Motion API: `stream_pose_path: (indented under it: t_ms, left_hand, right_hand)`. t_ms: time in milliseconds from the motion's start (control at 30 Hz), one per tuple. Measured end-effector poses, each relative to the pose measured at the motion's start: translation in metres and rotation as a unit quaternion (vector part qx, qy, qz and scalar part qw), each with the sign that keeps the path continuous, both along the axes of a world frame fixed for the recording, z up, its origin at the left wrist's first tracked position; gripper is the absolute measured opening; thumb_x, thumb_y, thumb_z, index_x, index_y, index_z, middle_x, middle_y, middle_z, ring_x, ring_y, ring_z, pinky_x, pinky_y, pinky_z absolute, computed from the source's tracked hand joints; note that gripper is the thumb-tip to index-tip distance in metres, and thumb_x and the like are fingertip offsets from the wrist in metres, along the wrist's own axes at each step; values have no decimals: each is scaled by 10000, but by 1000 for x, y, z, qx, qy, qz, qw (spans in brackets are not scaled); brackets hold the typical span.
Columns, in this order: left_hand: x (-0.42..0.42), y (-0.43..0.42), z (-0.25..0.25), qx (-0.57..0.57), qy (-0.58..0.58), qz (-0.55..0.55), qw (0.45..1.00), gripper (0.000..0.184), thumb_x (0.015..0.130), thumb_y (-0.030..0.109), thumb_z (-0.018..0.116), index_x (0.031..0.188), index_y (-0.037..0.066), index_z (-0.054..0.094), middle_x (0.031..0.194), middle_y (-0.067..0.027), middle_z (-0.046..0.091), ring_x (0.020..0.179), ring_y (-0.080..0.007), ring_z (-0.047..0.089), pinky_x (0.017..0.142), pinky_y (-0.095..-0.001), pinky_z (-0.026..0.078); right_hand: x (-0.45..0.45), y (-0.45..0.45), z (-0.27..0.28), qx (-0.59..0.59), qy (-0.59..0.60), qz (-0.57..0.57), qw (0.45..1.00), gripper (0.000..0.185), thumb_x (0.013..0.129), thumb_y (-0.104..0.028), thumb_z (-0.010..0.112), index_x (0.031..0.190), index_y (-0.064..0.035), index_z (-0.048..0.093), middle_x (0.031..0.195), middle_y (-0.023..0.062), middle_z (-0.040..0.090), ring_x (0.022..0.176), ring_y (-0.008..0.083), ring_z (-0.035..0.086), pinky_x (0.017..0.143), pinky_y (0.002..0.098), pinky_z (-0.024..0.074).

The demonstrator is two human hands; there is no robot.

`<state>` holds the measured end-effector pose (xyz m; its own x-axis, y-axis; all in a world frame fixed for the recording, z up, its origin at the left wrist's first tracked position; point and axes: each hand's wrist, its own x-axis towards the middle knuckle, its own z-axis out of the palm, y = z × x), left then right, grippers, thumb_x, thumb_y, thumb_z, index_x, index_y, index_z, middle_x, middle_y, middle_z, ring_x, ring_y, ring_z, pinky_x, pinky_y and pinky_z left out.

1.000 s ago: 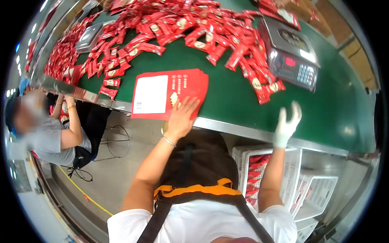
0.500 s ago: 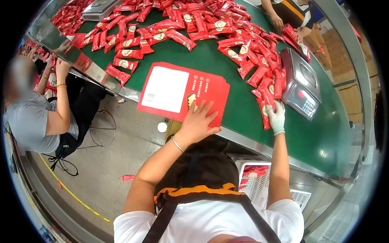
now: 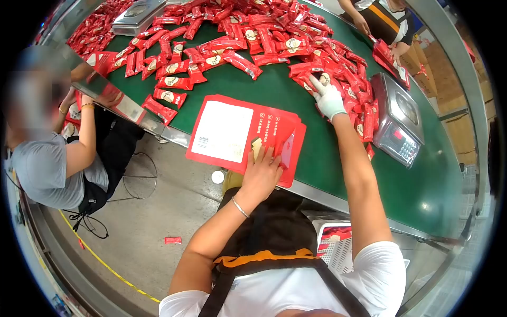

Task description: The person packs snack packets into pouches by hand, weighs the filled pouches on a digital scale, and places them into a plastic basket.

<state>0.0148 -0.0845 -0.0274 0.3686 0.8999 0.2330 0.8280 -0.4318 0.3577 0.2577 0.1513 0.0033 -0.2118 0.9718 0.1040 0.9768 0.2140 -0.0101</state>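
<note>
A stack of flat red pouches (image 3: 224, 129) with a white label lies at the green table's near edge. My bare left hand (image 3: 261, 174) rests on its right part, where the top pouch is bent up near the fingertips; the fingers look curled on its edge. My gloved right hand (image 3: 328, 99) reaches over the heap of small red packets (image 3: 296, 45), index finger and thumb extended apart. It touches or hovers just above the packets, and I see none clearly in its grip.
A digital scale (image 3: 398, 119) stands right of the heap, another scale (image 3: 138, 16) at the far left. One person (image 3: 47, 158) sits at the left; another person (image 3: 383, 24) handles a red pouch at the back right. Below the table is a white crate (image 3: 338, 243).
My right hand has moved from the near packets up and left onto the heap. Under my left hand, the top pouch's right part has lifted and bent.
</note>
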Motion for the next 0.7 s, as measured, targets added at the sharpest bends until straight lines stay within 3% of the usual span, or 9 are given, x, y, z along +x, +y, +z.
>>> stream_pose_path:
  t_ms: [100,200,333,433,500,533,600,633,700]
  left_hand:
    - [7,17,8,-48,7,14,999,331,953,280,546,1174,65,664,1323,-211,560,1260,-354,498,1037,-579,373]
    - [30,49,22,-98,103,51,989,273,944,299,563,988,53,675,1161,-198,630,1102,-298,583,868,-462,475]
    - [41,81,47,-175,162,19,971,304,908,301,593,1059,41,639,1051,-195,665,1046,-310,619,847,-435,487]
    - [45,69,41,-163,224,42,960,413,857,224,636,1211,29,550,963,-180,682,989,-323,646,849,-422,490]
    - [38,59,41,-131,107,39,985,547,799,111,651,1297,0,451,947,-212,675,976,-347,647,816,-442,513]
    - [37,50,42,-131,108,36,985,547,799,111,651,1297,0,451,947,-212,675,976,-347,647,816,-442,513]
    - [33,33,42,-132,-11,77,988,591,779,69,645,1309,-17,401,923,-227,665,945,-387,642,763,-477,535]
    - [32,31,37,-131,-10,78,988,591,779,69,645,1309,-17,401,923,-227,665,945,-387,642,763,-477,535]
    - [27,29,22,-115,-144,141,973,457,809,97,618,1224,-48,490,935,-243,638,941,-413,620,728,-494,547]
  right_hand:
    - [-4,6,-8,-10,27,-12,1000,633,918,-283,625,1494,-330,369,1130,228,643,1041,391,628,893,488,509]
    - [-10,-7,-11,-24,72,-10,997,651,908,-293,629,1499,-281,356,1012,233,673,939,421,654,854,502,520]
    - [-16,-85,-9,-17,66,12,998,682,880,-262,654,1497,-240,364,927,235,663,890,422,655,792,498,535]
    - [-20,-151,6,-30,65,-36,997,722,881,-220,663,1522,-238,331,1126,284,617,948,447,632,841,503,520]
    - [-11,-166,3,-45,82,-55,994,749,878,-219,672,1534,-245,311,1173,275,602,1005,441,617,863,507,511]
    - [-11,-173,7,-55,82,-71,993,757,875,-216,676,1536,-245,308,1175,269,602,1028,437,610,874,504,507]
    - [-14,-177,15,-62,79,-81,992,762,872,-207,678,1536,-243,307,1166,264,604,1042,435,605,885,499,503]
    - [-18,-178,18,-69,75,-84,991,767,869,-198,681,1537,-240,306,1158,259,605,1055,432,599,895,494,499]
    - [-15,-184,17,-69,114,-74,988,757,867,-191,682,1532,-234,321,1150,261,604,1057,429,598,896,489,497]
